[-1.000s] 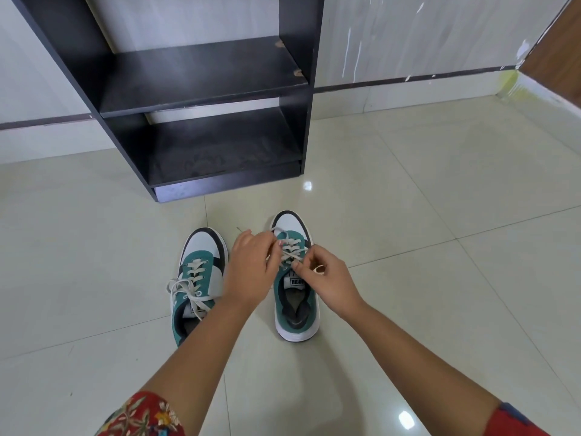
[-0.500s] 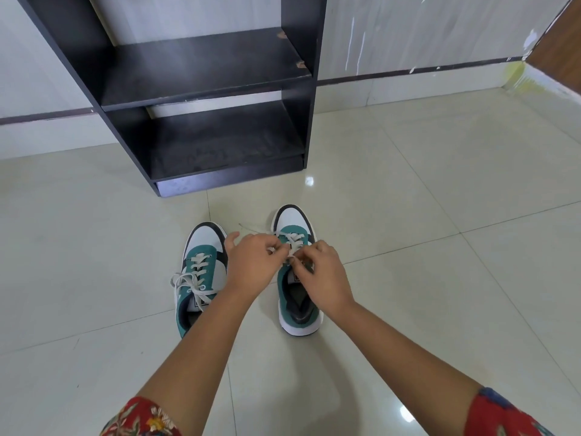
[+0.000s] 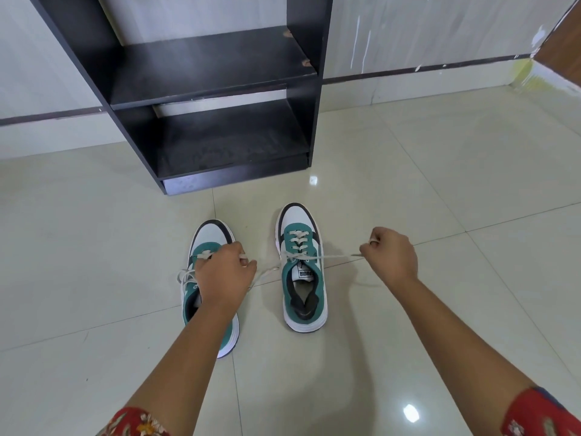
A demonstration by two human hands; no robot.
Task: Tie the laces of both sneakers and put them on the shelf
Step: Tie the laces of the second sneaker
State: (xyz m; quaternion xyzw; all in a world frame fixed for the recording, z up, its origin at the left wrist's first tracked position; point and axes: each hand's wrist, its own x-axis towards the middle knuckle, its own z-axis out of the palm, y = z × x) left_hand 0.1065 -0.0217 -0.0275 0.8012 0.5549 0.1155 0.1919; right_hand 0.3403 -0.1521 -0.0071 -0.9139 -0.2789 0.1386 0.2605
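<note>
Two green, white and black sneakers stand side by side on the tiled floor, toes toward the shelf. The right sneaker [image 3: 303, 272] has its cream lace [image 3: 333, 256] stretched taut sideways across the tongue. My left hand [image 3: 224, 275] grips one lace end, hovering over the left sneaker [image 3: 210, 237] and hiding its middle. My right hand [image 3: 390, 256] pinches the other lace end, out to the right of the shoe. The left sneaker's laces hang in loops on its left side. The black shelf [image 3: 213, 73] stands behind the shoes with two bare boards.
Glossy cream floor tiles [image 3: 440, 184] spread all around the shoes. A pale wall with a dark stripe runs behind the shelf. A brown wooden panel [image 3: 562, 42] fills the top right corner.
Both hands were close together over the right sneaker's laces. They have moved apart, left hand leftward and right hand rightward, drawing the lace ends out tight.
</note>
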